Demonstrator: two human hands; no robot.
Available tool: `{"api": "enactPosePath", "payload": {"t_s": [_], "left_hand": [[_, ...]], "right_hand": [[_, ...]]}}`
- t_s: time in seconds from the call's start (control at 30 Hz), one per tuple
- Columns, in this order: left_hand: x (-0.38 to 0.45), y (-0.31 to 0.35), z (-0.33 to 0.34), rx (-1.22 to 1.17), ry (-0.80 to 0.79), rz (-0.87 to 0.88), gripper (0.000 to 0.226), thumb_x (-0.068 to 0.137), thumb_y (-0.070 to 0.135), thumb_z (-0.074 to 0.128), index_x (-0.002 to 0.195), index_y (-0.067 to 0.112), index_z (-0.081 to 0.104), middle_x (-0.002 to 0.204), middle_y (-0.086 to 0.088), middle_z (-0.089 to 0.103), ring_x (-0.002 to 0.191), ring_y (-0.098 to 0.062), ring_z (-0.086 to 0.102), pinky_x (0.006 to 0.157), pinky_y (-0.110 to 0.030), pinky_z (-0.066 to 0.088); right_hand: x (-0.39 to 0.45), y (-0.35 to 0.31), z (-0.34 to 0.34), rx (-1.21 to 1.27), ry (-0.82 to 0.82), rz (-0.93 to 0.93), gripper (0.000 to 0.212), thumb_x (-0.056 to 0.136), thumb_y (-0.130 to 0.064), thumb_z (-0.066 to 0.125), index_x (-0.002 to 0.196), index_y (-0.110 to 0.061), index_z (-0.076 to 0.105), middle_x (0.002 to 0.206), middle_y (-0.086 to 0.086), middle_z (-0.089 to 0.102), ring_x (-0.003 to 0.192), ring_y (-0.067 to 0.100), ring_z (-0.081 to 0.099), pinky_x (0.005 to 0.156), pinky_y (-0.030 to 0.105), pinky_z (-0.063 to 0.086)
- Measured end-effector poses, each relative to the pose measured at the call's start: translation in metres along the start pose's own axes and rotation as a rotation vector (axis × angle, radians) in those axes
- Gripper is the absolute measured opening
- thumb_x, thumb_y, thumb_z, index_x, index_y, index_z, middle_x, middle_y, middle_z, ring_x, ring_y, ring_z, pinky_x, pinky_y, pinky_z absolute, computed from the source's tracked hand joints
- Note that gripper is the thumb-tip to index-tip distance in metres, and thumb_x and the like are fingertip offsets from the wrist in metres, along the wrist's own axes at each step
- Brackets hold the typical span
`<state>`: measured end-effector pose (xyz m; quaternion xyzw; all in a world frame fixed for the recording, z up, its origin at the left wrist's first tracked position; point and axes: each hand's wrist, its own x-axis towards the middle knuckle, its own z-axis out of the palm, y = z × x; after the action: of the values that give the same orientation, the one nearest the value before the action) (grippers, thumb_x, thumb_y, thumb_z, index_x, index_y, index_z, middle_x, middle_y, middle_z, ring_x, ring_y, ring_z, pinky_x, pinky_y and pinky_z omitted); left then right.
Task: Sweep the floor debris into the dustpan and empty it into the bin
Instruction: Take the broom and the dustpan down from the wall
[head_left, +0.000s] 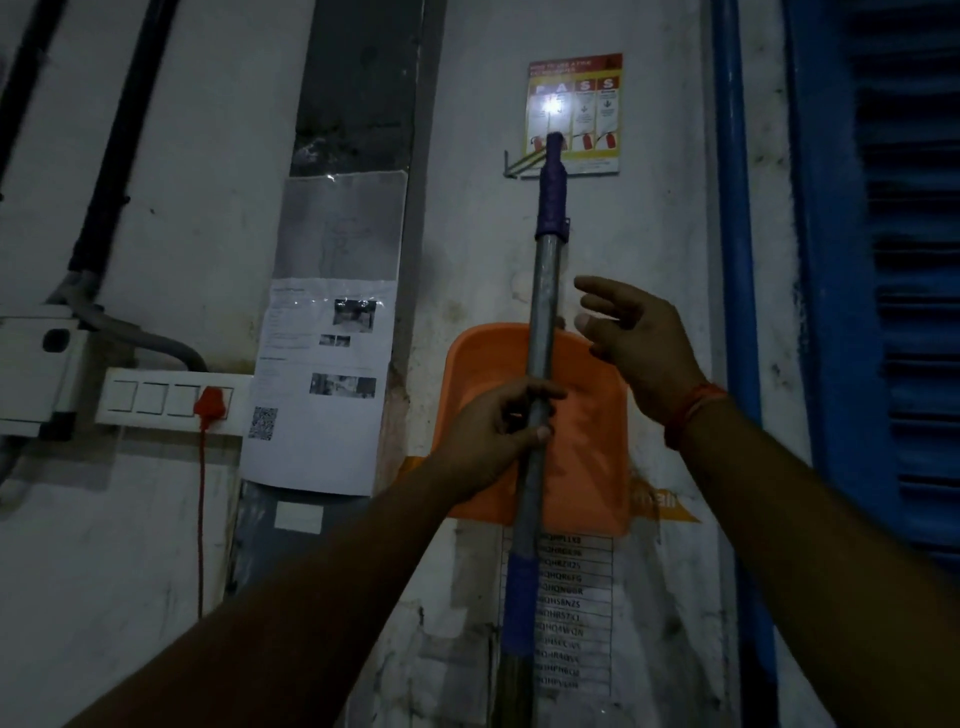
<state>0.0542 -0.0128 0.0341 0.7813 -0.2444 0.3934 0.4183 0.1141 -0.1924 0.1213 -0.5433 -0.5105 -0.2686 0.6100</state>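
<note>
A broom handle (543, 312), a grey metal pole with purple grips at its top and lower down, stands upright against the white wall. My left hand (498, 421) grips the pole at mid-height. Behind the pole an orange dustpan (587, 447) hangs flat on the wall. My right hand (639, 348) hovers just right of the pole with relaxed, spread fingers, holding nothing; a red thread circles its wrist. The broom's head is out of view below.
A fire-extinguisher poster (574, 111) and a metal wall hook (519, 163) sit above the pole's top. Papers (322, 384) and a switch panel with a red plug (210, 402) are to the left. A blue shuttered door (893, 312) fills the right side.
</note>
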Motion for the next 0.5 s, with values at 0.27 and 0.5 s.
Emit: {"api": "enactPosePath", "payload": {"t_s": [0.27,0.5], "left_hand": [[0.008,0.01,-0.002,-0.009,-0.011,0.018,0.039,0.095,0.003,0.063,0.129,0.022,0.062,0.125,-0.004,0.061,0.115,-0.022,0.063,0.098,-0.048,0.057],[0.013,0.013,0.007,-0.032,-0.016,0.019,0.041,0.095,0.003,0.064,0.131,0.023,0.061,0.126,-0.008,0.06,0.116,-0.026,0.063,0.096,-0.05,0.058]], "right_hand": [[-0.107,0.034,0.001,-0.091,-0.021,0.026,0.021,0.085,-0.008,0.068,0.098,-0.024,0.07,0.099,-0.009,0.068,0.095,0.006,0.064,0.084,0.033,0.056],[-0.131,0.06,0.009,-0.228,-0.16,-0.014,0.022,0.079,-0.015,0.077,0.091,-0.033,0.072,0.106,-0.012,0.06,0.102,0.006,0.059,0.081,0.025,0.052]]}}
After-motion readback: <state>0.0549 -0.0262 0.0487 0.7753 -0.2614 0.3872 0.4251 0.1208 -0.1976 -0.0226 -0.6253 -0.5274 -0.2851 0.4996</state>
